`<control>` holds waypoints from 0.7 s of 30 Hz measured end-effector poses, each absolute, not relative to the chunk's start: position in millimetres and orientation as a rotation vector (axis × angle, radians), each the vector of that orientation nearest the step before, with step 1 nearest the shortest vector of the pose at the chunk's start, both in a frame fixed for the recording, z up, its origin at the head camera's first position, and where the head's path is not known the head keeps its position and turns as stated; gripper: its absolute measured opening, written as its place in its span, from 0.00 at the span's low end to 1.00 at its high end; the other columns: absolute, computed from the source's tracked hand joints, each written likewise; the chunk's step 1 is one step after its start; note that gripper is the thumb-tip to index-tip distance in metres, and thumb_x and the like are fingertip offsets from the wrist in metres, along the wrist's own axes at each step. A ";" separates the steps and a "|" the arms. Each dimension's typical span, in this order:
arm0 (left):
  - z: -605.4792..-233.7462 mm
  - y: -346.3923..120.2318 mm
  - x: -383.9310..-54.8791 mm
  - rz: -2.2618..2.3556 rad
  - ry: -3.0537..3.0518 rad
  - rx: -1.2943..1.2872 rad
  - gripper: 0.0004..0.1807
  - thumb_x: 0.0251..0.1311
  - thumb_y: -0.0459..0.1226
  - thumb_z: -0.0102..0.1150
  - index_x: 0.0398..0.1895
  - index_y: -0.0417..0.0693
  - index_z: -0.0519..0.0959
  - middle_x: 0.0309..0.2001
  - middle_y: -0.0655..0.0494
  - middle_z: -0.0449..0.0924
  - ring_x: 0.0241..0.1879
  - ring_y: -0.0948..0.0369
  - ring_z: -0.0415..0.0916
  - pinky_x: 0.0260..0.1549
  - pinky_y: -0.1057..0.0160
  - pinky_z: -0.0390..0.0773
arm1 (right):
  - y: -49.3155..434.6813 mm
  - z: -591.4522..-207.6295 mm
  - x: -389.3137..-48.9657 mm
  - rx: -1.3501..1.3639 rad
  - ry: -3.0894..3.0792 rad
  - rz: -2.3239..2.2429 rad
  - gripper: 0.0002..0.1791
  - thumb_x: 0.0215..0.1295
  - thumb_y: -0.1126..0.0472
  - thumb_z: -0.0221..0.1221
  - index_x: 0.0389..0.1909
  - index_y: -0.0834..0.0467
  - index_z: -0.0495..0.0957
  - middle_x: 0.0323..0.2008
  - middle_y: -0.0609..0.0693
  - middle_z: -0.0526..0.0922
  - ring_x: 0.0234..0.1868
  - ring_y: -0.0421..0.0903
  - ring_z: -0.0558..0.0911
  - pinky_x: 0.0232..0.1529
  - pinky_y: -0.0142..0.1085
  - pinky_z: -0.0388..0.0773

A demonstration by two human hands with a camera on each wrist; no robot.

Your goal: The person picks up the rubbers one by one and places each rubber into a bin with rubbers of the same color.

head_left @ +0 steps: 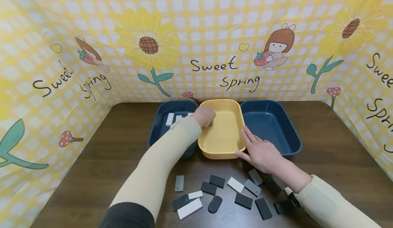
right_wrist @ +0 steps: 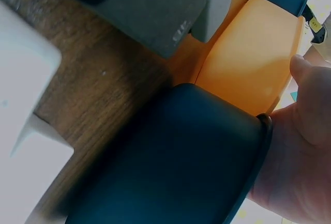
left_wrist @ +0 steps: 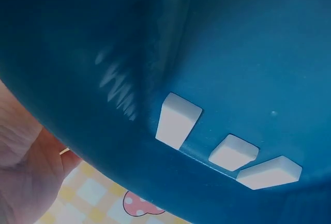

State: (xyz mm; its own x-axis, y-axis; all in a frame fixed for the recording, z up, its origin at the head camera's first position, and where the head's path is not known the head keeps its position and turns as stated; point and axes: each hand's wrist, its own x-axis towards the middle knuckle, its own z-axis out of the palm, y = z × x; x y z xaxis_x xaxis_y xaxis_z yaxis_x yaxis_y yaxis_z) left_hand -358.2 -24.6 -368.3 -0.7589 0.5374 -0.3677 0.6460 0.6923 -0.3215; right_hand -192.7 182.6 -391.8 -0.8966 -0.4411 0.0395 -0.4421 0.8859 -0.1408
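My left hand [head_left: 204, 116] reaches over the left rim of the yellow bin [head_left: 222, 153], its fingers curled. Beneath those fingers, inside the bin, shows a small piece of a grey block [head_left: 210, 123], mostly hidden by the hand. My right hand [head_left: 264, 153] rests at the near right corner of the yellow bin, fingers straight along the right rim and thumb at the front rim. Under the left forearm stands a blue bin [head_left: 153, 132] with white blocks [left_wrist: 178, 120] on its floor, seen also in the left wrist view.
Another blue bin [head_left: 270, 125] adjoins the yellow one on the right. Several black, grey and white blocks lie loose on the brown table [head_left: 107, 173] in front, including a rounded black piece [head_left: 215, 204]. A checked cloth [head_left: 208, 33] hangs behind and on both sides.
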 end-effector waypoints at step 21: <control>-341.0 -31.2 -346.3 -0.537 2.758 1.034 0.08 0.66 0.42 0.58 0.41 0.47 0.77 0.42 0.52 0.80 0.40 0.56 0.75 0.40 0.57 0.76 | 180.2 -389.6 -192.4 0.708 -3.061 0.241 0.46 0.69 0.37 0.49 0.73 0.67 0.52 0.74 0.64 0.51 0.61 0.64 0.72 0.52 0.55 0.74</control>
State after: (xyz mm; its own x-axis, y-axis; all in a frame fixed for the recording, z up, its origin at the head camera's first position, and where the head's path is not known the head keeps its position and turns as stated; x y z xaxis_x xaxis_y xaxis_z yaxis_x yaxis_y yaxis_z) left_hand -346.3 -31.2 -341.0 -0.7519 0.6063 -0.2588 0.6591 0.6988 -0.2780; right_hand -192.4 180.2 -389.6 -0.8991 -0.4370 0.0251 -0.4355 0.8875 -0.1505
